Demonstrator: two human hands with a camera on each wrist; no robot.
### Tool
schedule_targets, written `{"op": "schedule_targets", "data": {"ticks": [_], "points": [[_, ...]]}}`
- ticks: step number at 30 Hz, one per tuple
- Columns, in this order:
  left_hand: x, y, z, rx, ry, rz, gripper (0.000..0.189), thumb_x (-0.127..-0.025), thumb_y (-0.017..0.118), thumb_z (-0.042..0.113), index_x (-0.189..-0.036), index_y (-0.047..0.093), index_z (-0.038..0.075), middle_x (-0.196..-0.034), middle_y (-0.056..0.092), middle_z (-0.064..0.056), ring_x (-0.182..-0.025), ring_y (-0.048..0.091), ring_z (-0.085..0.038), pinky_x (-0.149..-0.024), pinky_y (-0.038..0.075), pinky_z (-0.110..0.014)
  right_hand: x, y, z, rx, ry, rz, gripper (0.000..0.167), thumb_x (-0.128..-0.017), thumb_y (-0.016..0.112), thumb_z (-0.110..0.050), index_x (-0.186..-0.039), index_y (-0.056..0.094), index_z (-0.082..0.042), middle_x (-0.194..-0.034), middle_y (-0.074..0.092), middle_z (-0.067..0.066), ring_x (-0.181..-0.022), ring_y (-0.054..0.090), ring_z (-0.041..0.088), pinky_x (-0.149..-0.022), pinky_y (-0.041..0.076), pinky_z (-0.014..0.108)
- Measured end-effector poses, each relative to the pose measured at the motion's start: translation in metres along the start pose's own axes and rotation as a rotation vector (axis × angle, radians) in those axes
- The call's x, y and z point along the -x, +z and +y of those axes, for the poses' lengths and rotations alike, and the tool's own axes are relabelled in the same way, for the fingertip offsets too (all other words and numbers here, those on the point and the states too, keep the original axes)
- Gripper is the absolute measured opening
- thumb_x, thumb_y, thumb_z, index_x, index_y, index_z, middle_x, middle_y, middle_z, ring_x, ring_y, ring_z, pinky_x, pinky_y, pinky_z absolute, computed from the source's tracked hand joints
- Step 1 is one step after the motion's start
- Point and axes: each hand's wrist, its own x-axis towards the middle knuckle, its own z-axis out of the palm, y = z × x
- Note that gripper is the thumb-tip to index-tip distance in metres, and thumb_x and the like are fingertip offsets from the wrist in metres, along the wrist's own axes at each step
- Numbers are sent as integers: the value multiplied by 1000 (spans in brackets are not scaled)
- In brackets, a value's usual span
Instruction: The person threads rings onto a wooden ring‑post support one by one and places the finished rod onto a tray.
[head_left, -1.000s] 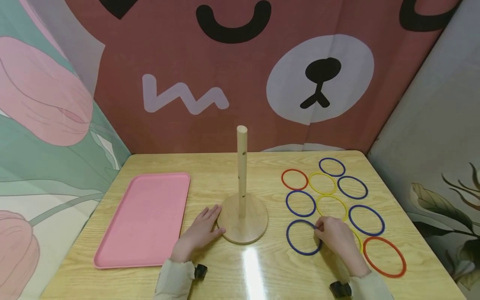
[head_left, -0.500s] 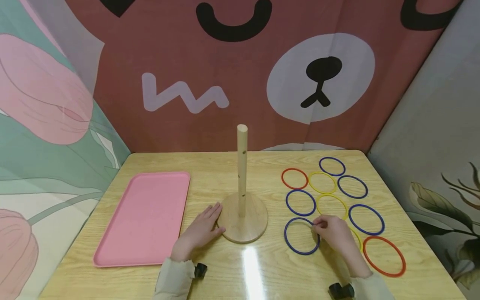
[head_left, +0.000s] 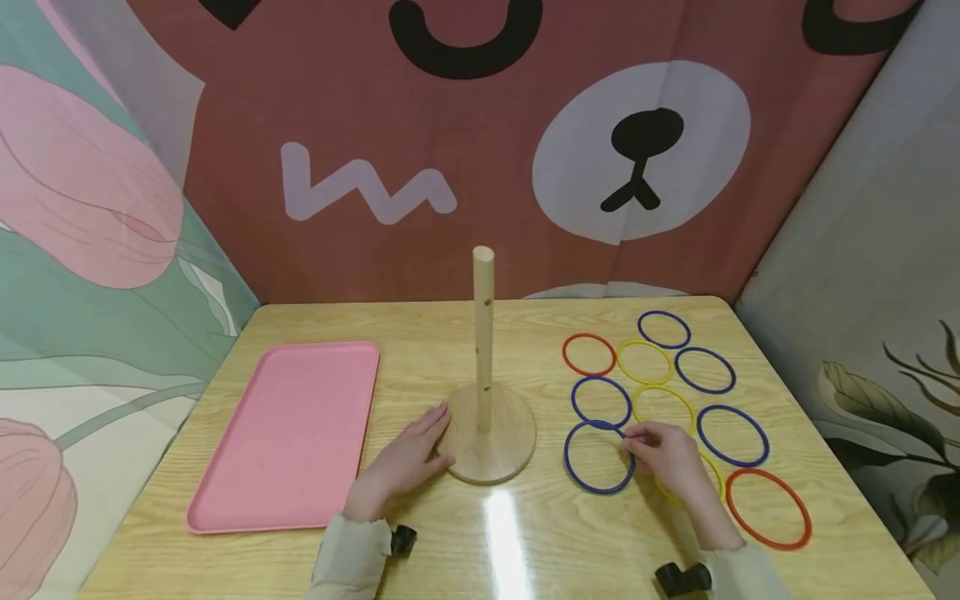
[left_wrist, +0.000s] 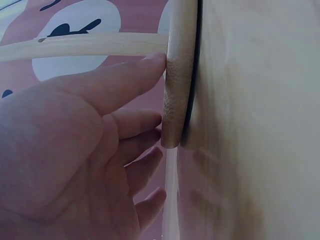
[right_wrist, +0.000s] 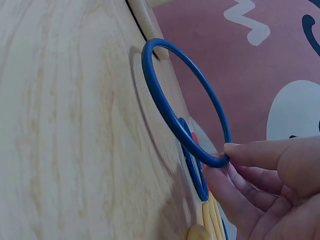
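My right hand (head_left: 667, 454) pinches a blue ring (head_left: 566, 457) between thumb and fingertips. In the right wrist view this ring (right_wrist: 161, 100) is raised off the table and tilted, its shadow falling on the wood. The left hand (head_left: 405, 458) rests beside a round wooden base (head_left: 513, 442), thumb and fingertips against its rim. From that base rises an upright wooden post (head_left: 484, 342) with no ring around it. In the left wrist view the fingers of the left hand (left_wrist: 85, 135) are loosely extended and touch the edge of the base (left_wrist: 180, 75).
Several red, yellow and blue rings lie flat on the table's right side, among them a red ring (head_left: 783, 547) by the right forearm and a blue ring (head_left: 573, 402) behind the held one. A pink tray (head_left: 292, 433) lies on the left. Printed cloth (head_left: 480, 175) hangs behind.
The right hand has lifted the blue ring off the table and moved it slightly left and away from me. The left hand stays at the base.
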Motion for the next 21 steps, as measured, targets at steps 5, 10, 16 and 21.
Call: {"op": "schedule_targets", "data": {"ticks": [5, 10, 16, 21], "points": [[-1, 0, 1, 9, -2, -4, 70, -96, 60, 31, -149, 30, -3, -161, 23, -15, -147, 25, -35, -119, 27, -49, -2, 0, -1, -49, -8, 10, 15, -91, 64, -6, -103, 69, 3, -94, 72, 16, -80, 67, 15, -63, 60, 26], [-1, 1, 1, 22, -1, -8, 70, -96, 61, 30, -149, 30, -4, -161, 22, -16, -147, 26, -34, -119, 27, -49, -5, -2, -5, -127, 4, 12, 20, -92, 63, -6, -107, 67, 6, -95, 71, 16, -77, 65, 9, -66, 61, 26], [-2, 0, 2, 40, 10, -9, 70, -96, 61, 29, -148, 30, -5, -161, 22, -16, -148, 24, -35, -119, 26, -49, -6, -7, -16, -211, 12, 14, 26, -94, 62, -6, -115, 63, 9, -98, 71, 15, -79, 65, 3, -71, 61, 27], [-2, 1, 2, 28, 24, 3, 69, -95, 62, 27, -147, 32, -6, -160, 24, -18, -147, 26, -36, -119, 27, -49, -7, -12, -30, -260, 6, 23, 29, -95, 61, -9, -118, 61, 8, -99, 71, 12, -83, 66, 3, -74, 61, 28]]}}
